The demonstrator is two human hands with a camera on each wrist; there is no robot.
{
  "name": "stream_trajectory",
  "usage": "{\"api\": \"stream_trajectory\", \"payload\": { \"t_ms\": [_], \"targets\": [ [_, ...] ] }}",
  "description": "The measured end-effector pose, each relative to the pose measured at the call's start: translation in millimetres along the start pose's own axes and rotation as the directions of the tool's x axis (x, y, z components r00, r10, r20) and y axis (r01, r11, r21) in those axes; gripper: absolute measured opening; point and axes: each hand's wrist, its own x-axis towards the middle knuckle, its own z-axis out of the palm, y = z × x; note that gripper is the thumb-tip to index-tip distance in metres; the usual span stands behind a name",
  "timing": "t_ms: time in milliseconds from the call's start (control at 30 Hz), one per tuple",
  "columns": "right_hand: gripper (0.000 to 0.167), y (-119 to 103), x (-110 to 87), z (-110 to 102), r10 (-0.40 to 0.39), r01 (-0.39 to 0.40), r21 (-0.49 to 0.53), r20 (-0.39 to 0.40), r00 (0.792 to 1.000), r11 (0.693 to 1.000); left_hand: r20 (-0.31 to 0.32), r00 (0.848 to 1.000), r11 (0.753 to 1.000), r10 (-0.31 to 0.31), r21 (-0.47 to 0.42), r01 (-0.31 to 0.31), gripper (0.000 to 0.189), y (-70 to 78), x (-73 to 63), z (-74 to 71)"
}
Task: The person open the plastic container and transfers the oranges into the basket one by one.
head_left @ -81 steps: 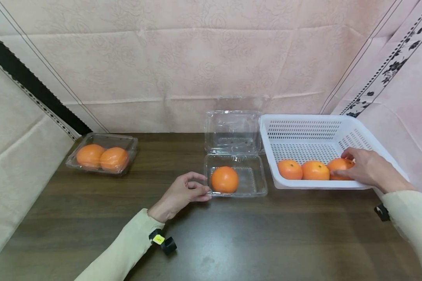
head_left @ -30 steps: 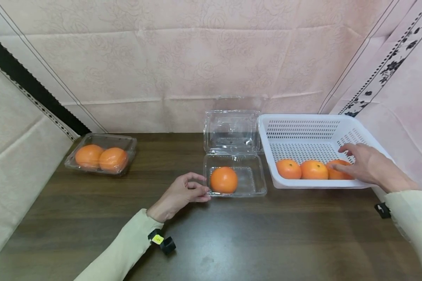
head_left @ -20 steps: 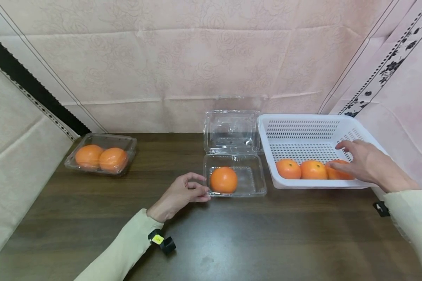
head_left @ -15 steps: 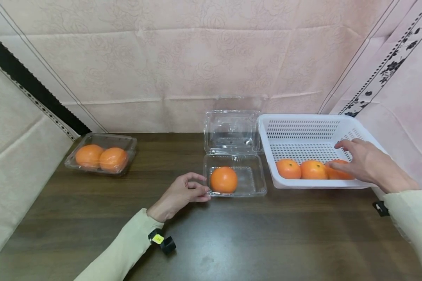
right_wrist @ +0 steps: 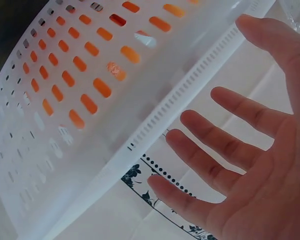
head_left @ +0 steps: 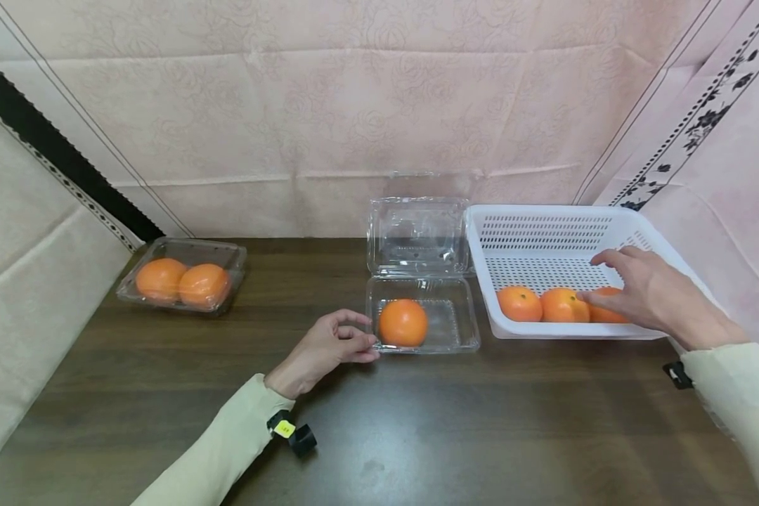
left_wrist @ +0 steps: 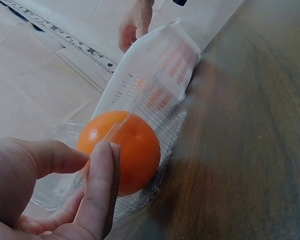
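1. the right hand point(head_left: 654, 299), at centre right of the head view, hovers with fingers spread and loose over the white basket point(head_left: 544, 218), gripping nothing; its thumb lies by the rightmost orange point(head_left: 604, 311), which it partly hides.
2. two more oranges, the middle orange point(head_left: 563, 306) and the left basket orange point(head_left: 520, 303), sit in a row along the basket's near wall.
3. the left hand point(head_left: 329, 348), at lower centre, pinches the near left rim of the open clear clamshell point(head_left: 452, 330), which holds one orange point(head_left: 403, 322); its lid stands upright behind.
4. risk: a loose, spread grasp could let a round orange roll away along the basket floor, and a sideways knock could nudge its neighbour.
5. risk: a drop from too high might tip or skid the light clamshell if the pinch slackens.
6. against 2.7 s ago, the right hand has lifted off the rightmost orange and moved left, fingers now wider; the left hand is unchanged.
7. a closed clamshell with two oranges point(head_left: 183, 282) sits at middle left.
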Motion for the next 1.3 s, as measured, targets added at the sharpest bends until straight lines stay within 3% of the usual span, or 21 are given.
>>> {"api": "stream_trajectory", "payload": {
  "t_ms": [600, 933, 1300],
  "targets": [
    [0.077, -19, -3.5, -2, -0.023, 0.023, 0.0, -0.04, 0.999, 1.0, 0.008, 1.0, 1.0, 0.02, -0.011, -0.02, 0.041, -0.8, -0.1, 1.3],
    [0.074, -36, -6.5, -5, -0.093, 0.095, 0.014, -0.111, 0.989, 0.995, 0.012, 1.0, 1.0, 0.026, -0.016, -0.026, 0.041, -1.3, -0.1, 1.3],
    [0.075, -50, -3.5, -3, -0.079, 0.083, 0.035, -0.093, 0.993, 0.996, 0.007, 0.999, 0.999, 0.038, 0.0, -0.038, 0.041, -1.6, -0.4, 1.4]
  ]
}}
